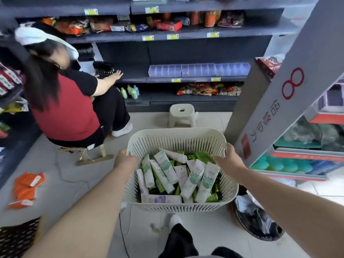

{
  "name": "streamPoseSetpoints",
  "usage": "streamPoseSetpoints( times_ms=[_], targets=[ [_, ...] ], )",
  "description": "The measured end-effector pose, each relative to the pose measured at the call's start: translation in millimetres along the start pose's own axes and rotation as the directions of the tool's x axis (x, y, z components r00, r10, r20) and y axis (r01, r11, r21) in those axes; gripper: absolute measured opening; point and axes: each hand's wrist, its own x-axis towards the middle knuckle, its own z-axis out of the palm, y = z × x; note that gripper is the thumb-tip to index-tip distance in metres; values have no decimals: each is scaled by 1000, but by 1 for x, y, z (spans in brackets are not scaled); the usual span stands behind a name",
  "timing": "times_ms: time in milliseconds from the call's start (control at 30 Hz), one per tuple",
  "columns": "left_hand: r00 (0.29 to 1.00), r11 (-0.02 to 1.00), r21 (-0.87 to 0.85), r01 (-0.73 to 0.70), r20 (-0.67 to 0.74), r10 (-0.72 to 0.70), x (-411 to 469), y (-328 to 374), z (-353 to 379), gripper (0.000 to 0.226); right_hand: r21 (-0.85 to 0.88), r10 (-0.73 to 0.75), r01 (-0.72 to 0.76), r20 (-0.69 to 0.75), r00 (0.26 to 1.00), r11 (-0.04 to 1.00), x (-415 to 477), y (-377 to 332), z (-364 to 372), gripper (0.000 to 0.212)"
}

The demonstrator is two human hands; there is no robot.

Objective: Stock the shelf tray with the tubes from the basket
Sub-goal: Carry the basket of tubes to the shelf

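Note:
I carry a cream slatted basket (175, 138) above the floor, low in the middle of the view. My left hand (124, 161) grips its left rim and my right hand (229, 158) grips its right rim. Several white-and-green tubes (165, 167) lie piled inside, with dark green ones beneath. The clear divided shelf tray (199, 70) stands with nothing in it on the middle shelf straight ahead, well beyond the basket.
A person in a red top (65, 107) sits on a low stool at the left, one hand on the shelf. A pale plastic stool (182, 116) stands before the shelving. Orange packets (28, 185) lie on the floor left. A grey shelf end panel (290, 90) rises at right.

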Motion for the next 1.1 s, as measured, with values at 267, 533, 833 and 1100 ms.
streamPoseSetpoints(
  times_ms=[267, 533, 833, 1100],
  targets=[
    [998, 998, 42, -46, 40, 45, 88, 107, 26, 52, 13, 74, -74, -30, 997, 997, 107, -56, -20, 64],
    [1000, 1000, -5, -6, -20, 6, 152, 173, 67, 48, 48, 33, -34, 23, 999, 998, 218, -97, -45, 59],
    [995, 994, -77, 82, -58, -86, 215, 216, 97, 43, -21, 34, -33, 84, 996, 999, 301, -141, -59, 54],
    [1000, 1000, 10, 16, 19, -16, 278, 241, 81, 45, 23, 134, -134, 16, 991, 991, 319, -170, -28, 69]
  ],
)
